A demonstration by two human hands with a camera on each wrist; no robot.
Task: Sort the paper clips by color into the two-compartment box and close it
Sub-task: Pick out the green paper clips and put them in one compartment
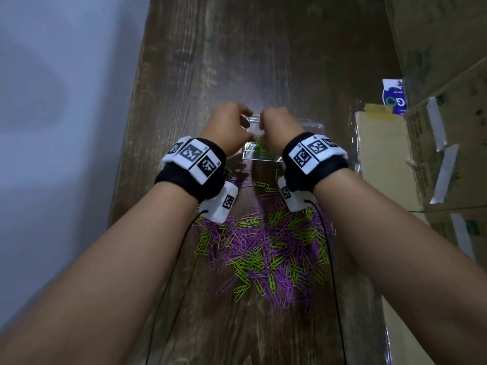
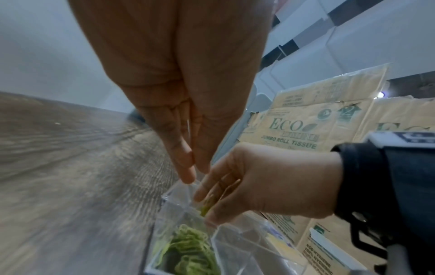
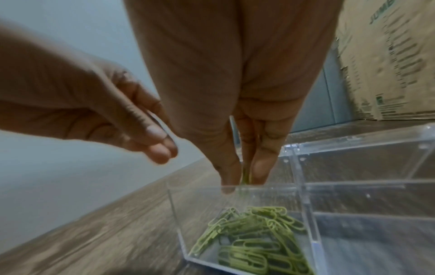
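Note:
A clear two-compartment box [image 1: 263, 159] stands on the wooden table, its lid [image 3: 353, 148] swung open behind it. Its left compartment holds green clips [image 3: 254, 238]; the right one looks empty. My right hand [image 3: 245, 179] hangs just above the left compartment and pinches green paper clips [image 2: 207, 205] between thumb and fingers. My left hand [image 2: 195, 170] hovers beside it over the box's far left corner, fingertips pressed together, with no clip visible in them. A mixed pile of purple and green clips [image 1: 266, 246] lies on the table between my forearms.
Cardboard cartons [image 1: 448, 127] printed "ECO Jumbo Roll Tissue" line the right side, with a yellow packet [image 1: 382, 159] against them. A pale wall [image 1: 52, 127] runs along the table's left edge. Bare wood [image 1: 250, 48] stretches beyond the box.

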